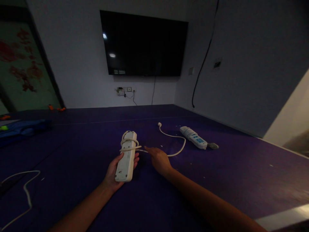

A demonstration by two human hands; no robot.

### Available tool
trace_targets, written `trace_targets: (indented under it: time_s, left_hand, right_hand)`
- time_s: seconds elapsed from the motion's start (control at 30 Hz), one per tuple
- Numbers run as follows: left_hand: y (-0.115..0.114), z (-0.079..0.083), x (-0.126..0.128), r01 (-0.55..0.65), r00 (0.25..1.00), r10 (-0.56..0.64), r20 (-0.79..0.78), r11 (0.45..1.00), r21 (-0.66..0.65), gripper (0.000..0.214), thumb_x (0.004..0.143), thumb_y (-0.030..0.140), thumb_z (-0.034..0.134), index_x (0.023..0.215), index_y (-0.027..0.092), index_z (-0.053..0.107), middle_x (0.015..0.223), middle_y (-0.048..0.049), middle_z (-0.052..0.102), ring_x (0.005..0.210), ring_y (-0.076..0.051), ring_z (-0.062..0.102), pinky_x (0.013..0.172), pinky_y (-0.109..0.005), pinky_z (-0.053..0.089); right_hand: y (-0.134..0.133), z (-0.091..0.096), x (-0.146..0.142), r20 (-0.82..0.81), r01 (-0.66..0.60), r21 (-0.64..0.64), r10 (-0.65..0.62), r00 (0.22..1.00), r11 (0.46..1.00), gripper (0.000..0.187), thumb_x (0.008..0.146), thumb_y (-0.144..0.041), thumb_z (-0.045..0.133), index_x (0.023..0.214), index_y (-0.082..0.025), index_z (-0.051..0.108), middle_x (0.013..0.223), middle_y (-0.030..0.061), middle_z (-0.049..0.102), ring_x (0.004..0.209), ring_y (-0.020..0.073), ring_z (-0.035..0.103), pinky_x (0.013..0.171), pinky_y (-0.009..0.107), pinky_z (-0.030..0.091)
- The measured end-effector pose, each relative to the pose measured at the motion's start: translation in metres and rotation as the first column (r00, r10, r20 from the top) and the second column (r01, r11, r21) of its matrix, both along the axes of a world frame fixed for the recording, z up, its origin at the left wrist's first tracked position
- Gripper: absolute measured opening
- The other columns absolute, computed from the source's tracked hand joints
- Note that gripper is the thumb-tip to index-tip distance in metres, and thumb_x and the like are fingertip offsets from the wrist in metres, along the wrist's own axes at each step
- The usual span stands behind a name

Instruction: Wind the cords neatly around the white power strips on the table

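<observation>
The left hand (113, 172) grips a white power strip (125, 164) by its near end, thumb on the upper face and fingertips curled around the far side. The strip is held over a purple surface (149, 209), slightly left of centre in the view. Its white cord (178, 153) is wrapped in loose turns around the strip's far half. The right hand (159, 159), just beside the strip, has its fingers closed on the cord; the exact finger contact is partly hidden. Beyond that hand, the cord curves across the surface to a white plug (159, 124). To the right lies a second power strip (200, 141) with blue socket panels, its own cord wound tightly around the far end. A wall-mounted television (145, 45) is at the back.
</observation>
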State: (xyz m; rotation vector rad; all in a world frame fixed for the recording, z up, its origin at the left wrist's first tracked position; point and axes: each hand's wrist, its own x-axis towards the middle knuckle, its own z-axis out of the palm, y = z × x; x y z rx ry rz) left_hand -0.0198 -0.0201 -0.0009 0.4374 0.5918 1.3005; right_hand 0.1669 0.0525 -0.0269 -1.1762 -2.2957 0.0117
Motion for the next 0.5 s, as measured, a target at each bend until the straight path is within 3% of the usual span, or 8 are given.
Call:
trace_targets:
  time_s: [0.1,0.23,0.37,0.5]
  left_hand:
    - [-0.001,-0.003,-0.001,0.053,0.998,-0.052,-0.026,0.999,0.003,0.054,0.089,0.023,0.041,0.137,0.001,0.030,0.096,-0.0193,0.069,0.082,-0.024,0.069,0.073,-0.031,0.056]
    - [-0.002,-0.002,0.000,0.073,0.997,-0.073,-0.018,0.997,-0.020,0.053,0.089,0.023,0.040,0.137,0.002,0.032,0.095,-0.0177,0.070,0.082,-0.023,0.069,0.072,-0.030,0.056]
    - [0.000,0.000,0.001,0.047,0.999,-0.048,-0.020,0.996,-0.074,0.050,0.089,0.022,0.040,0.134,0.002,0.036,0.091,-0.0175,0.070,0.076,-0.022,0.069,0.066,-0.029,0.057]
    - [0.004,-0.003,-0.001,0.012,0.998,-0.020,-0.054,0.989,-0.148,0.046,0.087,0.020,0.043,0.129,0.002,0.041,0.079,-0.0150,0.069,0.064,-0.020,0.068,0.055,-0.026,0.056]
  right_hand:
    - [-0.001,-0.002,-0.004,0.036,-0.106,-0.075,0.109,0.993,0.992,0.056,0.080,-0.001,0.036,0.131,-0.020,0.047,0.117,0.0072,0.061,0.103,0.0153,0.057,0.086,0.025,0.043]
    - [-0.004,0.004,-0.007,0.063,-0.047,-0.089,0.053,0.997,0.995,0.036,0.090,-0.019,0.038,0.123,-0.019,0.054,0.103,0.0086,0.065,0.093,0.0170,0.060,0.078,0.026,0.045]
    - [-0.008,0.009,-0.004,0.086,0.016,-0.019,-0.015,0.996,1.000,0.030,0.093,-0.027,0.037,0.104,-0.023,0.065,0.097,0.0054,0.068,0.087,0.0167,0.062,0.074,0.025,0.044]
    - [-0.010,0.007,-0.001,0.081,0.064,0.106,-0.072,0.994,0.992,0.031,0.094,-0.027,0.036,0.098,-0.022,0.066,0.091,0.0052,0.069,0.080,0.0160,0.063,0.072,0.025,0.044]
